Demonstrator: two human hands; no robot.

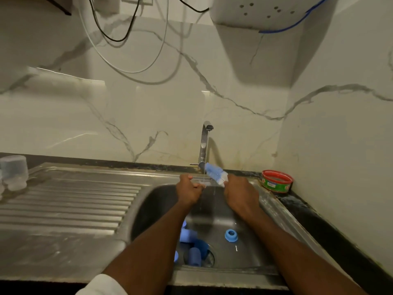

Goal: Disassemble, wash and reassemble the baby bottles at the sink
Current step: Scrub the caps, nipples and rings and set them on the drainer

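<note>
Over the steel sink [274, 211], my left hand [188, 191] grips a small clear part [201, 184], blurred, under the thin stream from the tap [205, 143]. My right hand [240, 193] holds a blue-and-white bottle brush [215, 172] whose head points up and left toward the clear part. Down in the basin lie a blue screw ring [231, 234] and several blue bottle parts [191, 243], partly hidden by my left forearm. Clear bottles [13, 172] stand on the far left of the drainboard.
A ribbed steel drainboard [70, 201] stretches left of the basin. A red and green tub [276, 180] stands on the dark counter at the right corner. Marble wall rises close behind, with cables hanging and a white box [265, 11] above.
</note>
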